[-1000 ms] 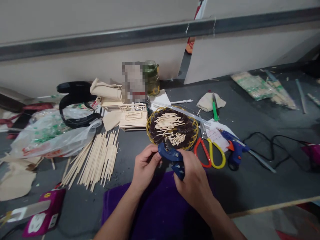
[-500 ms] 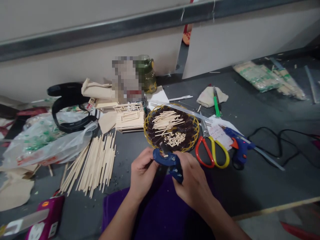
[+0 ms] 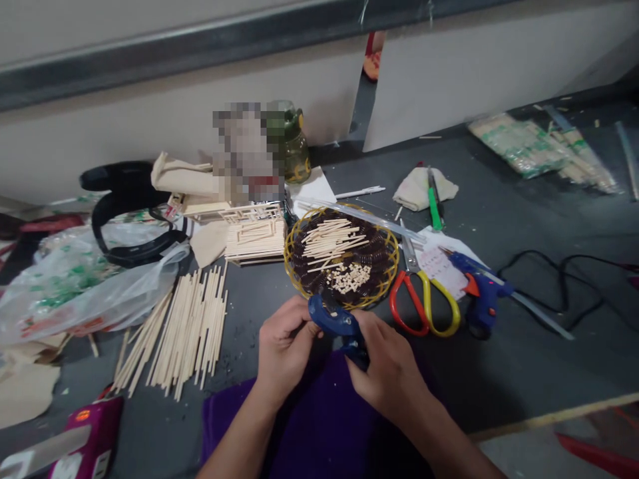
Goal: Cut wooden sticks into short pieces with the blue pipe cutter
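Observation:
My right hand (image 3: pixel 388 364) is wrapped round the handles of a blue cutter (image 3: pixel 335 322), held just in front of a round yellow-rimmed basket (image 3: pixel 390 265). My left hand (image 3: pixel 285 344) is pinched at the cutter's jaw; whatever it holds is too small to make out. The basket holds short wooden sticks (image 3: pixel 329 242) and a pile of tiny cut pieces (image 3: pixel 352 277). Under my forearms lies a purple cloth (image 3: pixel 319 426).
A bundle of long wooden sticks (image 3: pixel 180 332) lies to the left, with a plastic bag (image 3: pixel 84 286) beyond it. Red-and-yellow scissors (image 3: pixel 423 299) and a blue glue gun (image 3: pixel 480 289) lie to the right. A small stick model (image 3: pixel 254 236) stands behind the basket. A magenta box (image 3: pixel 92 432) sits bottom left.
The view has tilted and shifted slightly, so everything sits a little lower and to the left. My hands stay together at the cutter, which has closed in towards the basket rim.

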{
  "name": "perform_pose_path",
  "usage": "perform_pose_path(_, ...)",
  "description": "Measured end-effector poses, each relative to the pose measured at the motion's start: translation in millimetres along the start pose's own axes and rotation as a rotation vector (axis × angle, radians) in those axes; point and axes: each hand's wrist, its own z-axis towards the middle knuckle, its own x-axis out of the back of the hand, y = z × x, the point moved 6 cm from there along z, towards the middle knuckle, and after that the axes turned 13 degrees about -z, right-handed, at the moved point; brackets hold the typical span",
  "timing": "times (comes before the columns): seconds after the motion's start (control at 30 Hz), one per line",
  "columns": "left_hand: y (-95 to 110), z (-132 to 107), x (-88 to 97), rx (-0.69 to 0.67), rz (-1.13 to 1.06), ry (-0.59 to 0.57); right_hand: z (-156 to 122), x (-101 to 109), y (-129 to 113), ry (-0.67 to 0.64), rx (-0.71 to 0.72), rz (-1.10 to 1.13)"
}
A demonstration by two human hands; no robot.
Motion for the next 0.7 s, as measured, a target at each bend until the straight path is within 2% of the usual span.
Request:
perform_pose_path(0.23, 0.0, 3.8, -2.4, 0.038, 0.013, 0.016, 1.7, -8.0, 6.2, -0.039, -0.018, -0.025)
perform_pose_path(0.43, -6.4, 5.7, -1.4, 0.062, -0.004, 0.063, 7.1, -17.3, 12.4, -0.172, -0.083, -0.016)
perform_pose_path(0.7, -10.4, 5.4, -0.8, 0.073, -0.049, 0.078, 6.6, -23.0, 15.1, -0.194, -0.081, 0.021)
